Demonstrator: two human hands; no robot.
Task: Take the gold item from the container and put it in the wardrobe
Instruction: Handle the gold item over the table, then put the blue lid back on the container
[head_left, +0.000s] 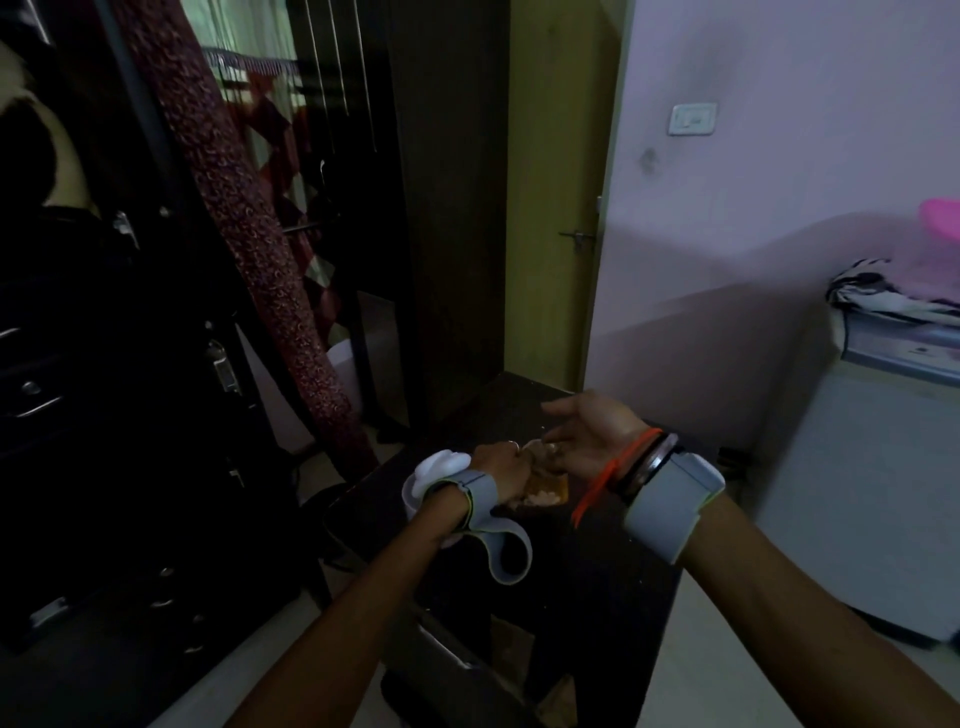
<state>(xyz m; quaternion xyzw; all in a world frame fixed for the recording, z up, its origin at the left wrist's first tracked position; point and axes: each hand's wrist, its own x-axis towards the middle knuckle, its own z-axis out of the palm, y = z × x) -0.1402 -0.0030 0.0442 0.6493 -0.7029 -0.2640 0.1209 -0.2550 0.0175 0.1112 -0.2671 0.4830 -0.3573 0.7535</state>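
A small clear amber container (546, 487) stands on a dark table (582, 571), with pale gold pieces (543, 499) low inside it. My left hand (498, 467) is curled over the container's left side, fingertips dipped at its open top; what they pinch is hidden. My right hand (587, 434) lies palm up just right of the container, fingers spread, their tips touching its rim. The dark wardrobe (104, 395) stands at the left with its door (223, 364) swung open. A white rounded object (439, 467) sits under my left wrist.
A patterned maroon cloth (244, 223) hangs beside the wardrobe door. A yellow-green door (556, 208) is straight ahead. A white appliance (872, 467) with folded cloth on top stands at the right. A bag lies on the floor (441, 665) below the table.
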